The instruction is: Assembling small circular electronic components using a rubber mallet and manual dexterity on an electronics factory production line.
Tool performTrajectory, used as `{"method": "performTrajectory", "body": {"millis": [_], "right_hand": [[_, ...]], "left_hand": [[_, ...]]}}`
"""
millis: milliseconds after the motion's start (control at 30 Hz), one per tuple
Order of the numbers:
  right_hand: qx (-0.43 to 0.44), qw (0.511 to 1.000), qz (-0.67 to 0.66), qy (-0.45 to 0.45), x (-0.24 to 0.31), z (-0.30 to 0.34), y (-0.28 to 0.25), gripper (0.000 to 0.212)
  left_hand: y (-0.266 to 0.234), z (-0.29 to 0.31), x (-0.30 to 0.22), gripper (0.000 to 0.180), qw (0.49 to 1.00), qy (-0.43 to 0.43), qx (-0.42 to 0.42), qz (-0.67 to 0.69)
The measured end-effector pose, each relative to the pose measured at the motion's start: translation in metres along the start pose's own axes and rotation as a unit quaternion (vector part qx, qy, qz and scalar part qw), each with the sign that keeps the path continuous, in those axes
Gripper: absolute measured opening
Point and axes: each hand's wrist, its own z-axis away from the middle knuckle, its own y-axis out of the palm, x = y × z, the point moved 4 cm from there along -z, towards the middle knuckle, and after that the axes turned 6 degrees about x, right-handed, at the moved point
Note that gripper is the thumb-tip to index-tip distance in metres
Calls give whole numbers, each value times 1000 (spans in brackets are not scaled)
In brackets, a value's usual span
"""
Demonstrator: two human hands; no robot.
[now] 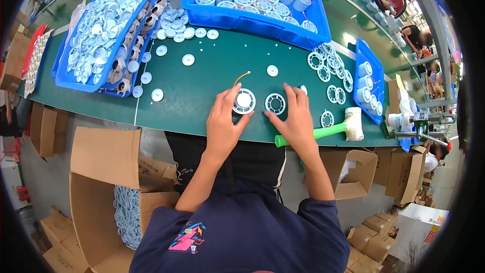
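My left hand (225, 117) curves around a round white plastic housing (244, 101), its thumb and fingers at the rim. A short orange wire (241, 77) with a white plug sticks out beyond it. To its right, a slotted white ring (275, 104) lies on the green tabletop (202, 91). My right hand (297, 119) is beside that ring, fingers apart, thumb tip close to its lower edge; whether it touches is unclear. Below the right hand lies a mallet with a green handle (323, 133) and a pale head (353, 124). A small white disc (272, 71) sits beyond the ring.
At the far left, a heaped blue tray (63, 78) holds white caps. A large blue bin (262, 34) of wired housings stands at the back. Loose rings (327, 119) and a smaller blue tray (359, 50) are at right, near a metal clamp (422, 126). Cardboard boxes (103, 154) stand below the table.
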Motion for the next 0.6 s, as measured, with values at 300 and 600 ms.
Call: {"method": "performTrajectory", "body": {"millis": [300,600], "right_hand": [[-6,999,-1,-47,-2,1,4,62],[-46,976,-133,-165,69,-2,-3,64]], "left_hand": [[2,3,-3,75,997,-28,71,34],[4,6,2,77,999,5,40,19]]}}
